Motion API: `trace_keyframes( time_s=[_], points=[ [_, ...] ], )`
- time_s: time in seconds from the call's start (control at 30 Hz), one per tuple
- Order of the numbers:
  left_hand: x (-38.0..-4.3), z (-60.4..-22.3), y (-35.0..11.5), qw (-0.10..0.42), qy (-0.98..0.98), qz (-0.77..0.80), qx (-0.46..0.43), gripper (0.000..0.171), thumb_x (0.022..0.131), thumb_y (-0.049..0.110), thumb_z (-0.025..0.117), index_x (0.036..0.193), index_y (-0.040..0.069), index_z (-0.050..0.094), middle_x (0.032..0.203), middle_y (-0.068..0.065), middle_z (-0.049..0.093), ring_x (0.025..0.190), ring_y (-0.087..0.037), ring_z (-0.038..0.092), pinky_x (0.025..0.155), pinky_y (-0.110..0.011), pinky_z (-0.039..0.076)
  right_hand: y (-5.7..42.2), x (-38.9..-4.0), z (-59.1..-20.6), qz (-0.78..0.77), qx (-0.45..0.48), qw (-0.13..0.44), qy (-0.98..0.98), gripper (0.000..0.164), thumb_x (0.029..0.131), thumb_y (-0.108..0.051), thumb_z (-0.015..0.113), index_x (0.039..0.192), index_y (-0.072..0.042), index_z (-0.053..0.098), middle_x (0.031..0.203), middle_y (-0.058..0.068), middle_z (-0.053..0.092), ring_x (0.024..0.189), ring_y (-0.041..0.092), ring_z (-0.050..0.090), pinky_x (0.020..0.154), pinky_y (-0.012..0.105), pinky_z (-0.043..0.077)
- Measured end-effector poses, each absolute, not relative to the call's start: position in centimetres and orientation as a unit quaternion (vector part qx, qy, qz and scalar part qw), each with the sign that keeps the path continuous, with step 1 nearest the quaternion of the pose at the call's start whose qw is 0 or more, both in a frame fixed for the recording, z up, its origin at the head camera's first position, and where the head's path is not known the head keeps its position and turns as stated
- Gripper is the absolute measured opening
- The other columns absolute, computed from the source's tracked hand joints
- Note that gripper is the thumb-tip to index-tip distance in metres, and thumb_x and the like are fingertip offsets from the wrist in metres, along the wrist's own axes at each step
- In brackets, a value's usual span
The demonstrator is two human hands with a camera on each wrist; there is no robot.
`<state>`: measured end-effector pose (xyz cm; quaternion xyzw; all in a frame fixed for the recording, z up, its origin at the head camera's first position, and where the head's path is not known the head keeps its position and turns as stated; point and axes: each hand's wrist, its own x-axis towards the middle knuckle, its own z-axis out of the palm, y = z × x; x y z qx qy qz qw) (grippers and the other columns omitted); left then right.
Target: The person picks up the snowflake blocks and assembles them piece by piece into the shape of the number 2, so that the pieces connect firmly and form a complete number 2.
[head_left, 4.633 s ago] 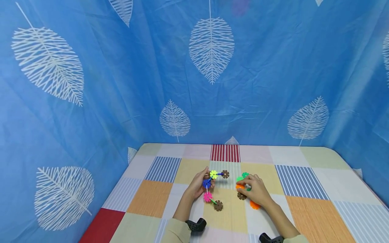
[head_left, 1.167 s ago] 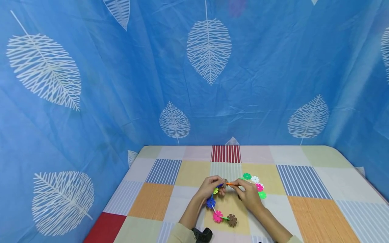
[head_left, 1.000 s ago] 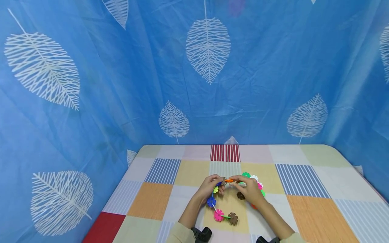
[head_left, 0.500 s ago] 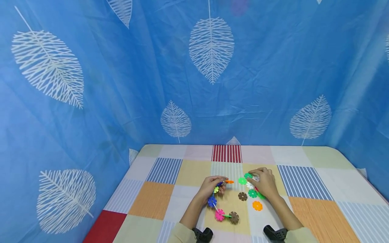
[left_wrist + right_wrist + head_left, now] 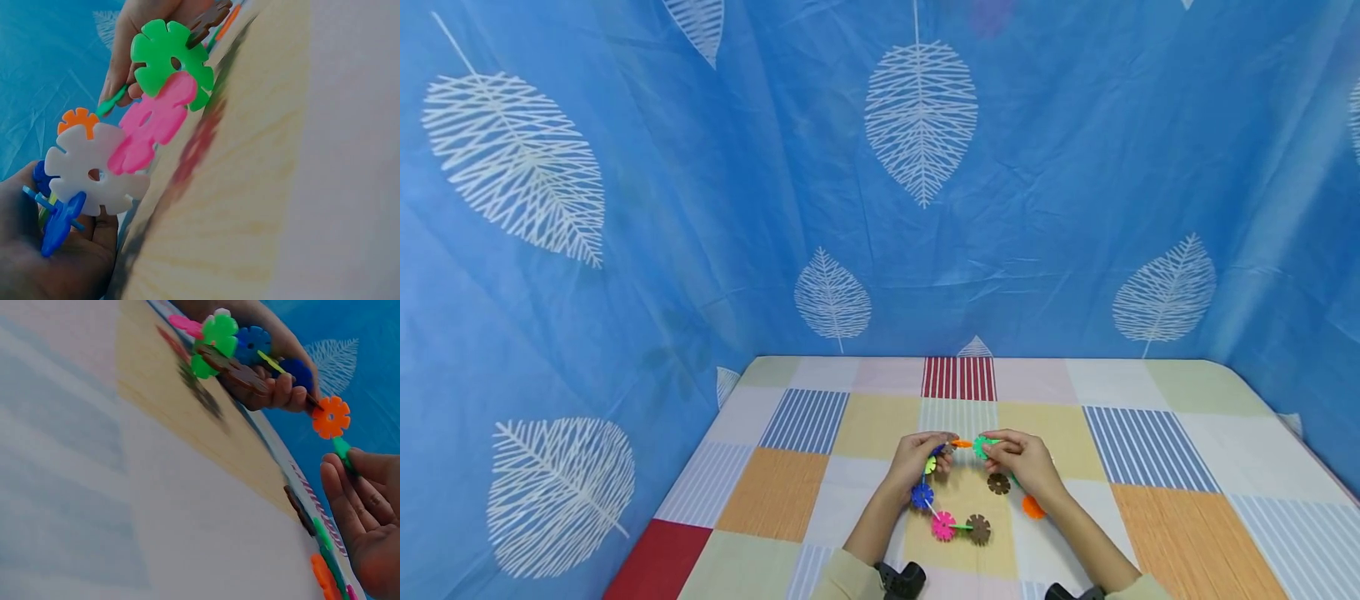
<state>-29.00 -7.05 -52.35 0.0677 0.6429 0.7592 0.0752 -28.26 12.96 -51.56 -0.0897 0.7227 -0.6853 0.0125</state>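
Observation:
My left hand grips a chain of notched plastic snowflake discs near its far end. From there the chain hangs toward me through a yellow disc, a blue disc, a pink disc and a brown disc. Beyond my left fingers an orange disc sticks out, seen edge-on in the head view. My right hand pinches a green disc between thumb and fingers. In the right wrist view its edge meets the orange disc's rim. A white disc shows in the left wrist view.
Loose discs lie on the checkered tablecloth around my right hand. A brown disc and an orange disc show; others are mostly hidden under the hand. A blue curtain with leaf prints stands behind the table.
The orange disc has joined the chain's far end. My right hand let go of it, went to the loose discs, and has come back left with a green disc. My left hand keeps its grip.

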Motion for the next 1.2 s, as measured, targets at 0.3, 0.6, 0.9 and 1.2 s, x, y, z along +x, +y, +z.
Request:
trace_keyframes(
  time_s=[0.3,0.6,0.9,1.2],
  points=[
    [-29.2,-52.7,-6.9,0.068,0.634,0.766,0.078,0.026,0.091,0.012,0.055,0.103,-0.009,0.065,0.064,-0.003,0.060,0.053,-0.007,0.056,0.049,-0.017,0.049,12.6,-28.2,-51.8,-0.694,-0.098,0.006,0.714,0.029,0.084,-0.005,0.066,0.109,0.009,0.061,0.081,0.024,0.065,0.066,0.027,0.065,0.062,0.035,0.055],
    [-29.1,-52.8,-6.9,0.067,0.642,0.758,0.097,0.026,0.094,0.013,0.052,0.103,-0.007,0.066,0.066,-0.007,0.061,0.053,-0.009,0.056,0.049,-0.018,0.049,12.3,-27.9,-51.8,-0.676,-0.136,-0.009,0.724,0.028,0.085,-0.005,0.065,0.109,0.010,0.061,0.079,0.023,0.064,0.064,0.027,0.065,0.061,0.036,0.055],
    [-29.0,-52.6,-7.0,0.075,0.647,0.751,0.106,0.027,0.093,0.014,0.054,0.104,-0.008,0.065,0.065,-0.005,0.062,0.053,-0.008,0.057,0.050,-0.018,0.049,12.2,-27.8,-51.4,-0.660,-0.164,-0.006,0.733,0.029,0.085,-0.004,0.064,0.110,0.011,0.060,0.079,0.023,0.064,0.063,0.027,0.065,0.060,0.036,0.055],
    [-29.1,-52.6,-6.9,0.117,0.627,0.765,0.094,0.024,0.094,0.015,0.049,0.104,-0.005,0.058,0.073,-0.009,0.062,0.054,-0.011,0.060,0.053,-0.021,0.051,14.2,-29.6,-51.8,-0.351,-0.173,-0.205,0.897,0.025,0.086,-0.016,0.066,0.107,-0.003,0.068,0.089,0.011,0.063,0.077,0.026,0.054,0.063,0.037,0.045]
  ],
)
